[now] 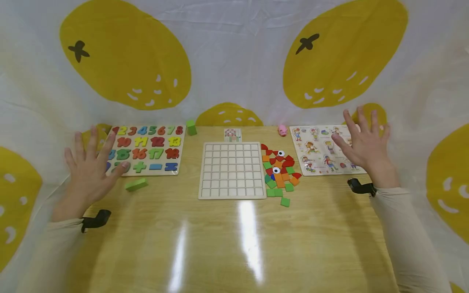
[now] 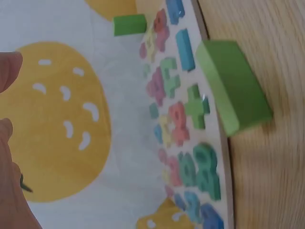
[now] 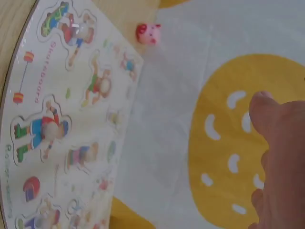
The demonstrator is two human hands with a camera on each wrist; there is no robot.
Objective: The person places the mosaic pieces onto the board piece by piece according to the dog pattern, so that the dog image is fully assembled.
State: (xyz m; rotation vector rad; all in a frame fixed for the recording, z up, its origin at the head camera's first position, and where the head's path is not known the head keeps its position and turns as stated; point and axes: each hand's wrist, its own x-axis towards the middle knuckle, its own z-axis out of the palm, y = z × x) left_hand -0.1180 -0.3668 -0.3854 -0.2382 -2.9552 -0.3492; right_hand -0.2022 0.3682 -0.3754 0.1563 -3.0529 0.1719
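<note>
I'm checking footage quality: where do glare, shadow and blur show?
Head view: bright glare streaks on the table, soft shadow beside the right sleeve; left wrist view: the number board blurred, worst at its far side; right wrist view: far figures on the picture board smeared, the pink pig soft.

Table (image 1: 212, 244): was wooden and shiny.
Cloth (image 1: 234, 61): hung behind it, white and yellow.
Pig (image 1: 282, 130): was pink, near the cloth.
Far block (image 1: 191, 127): was green, near the cloth.
</note>
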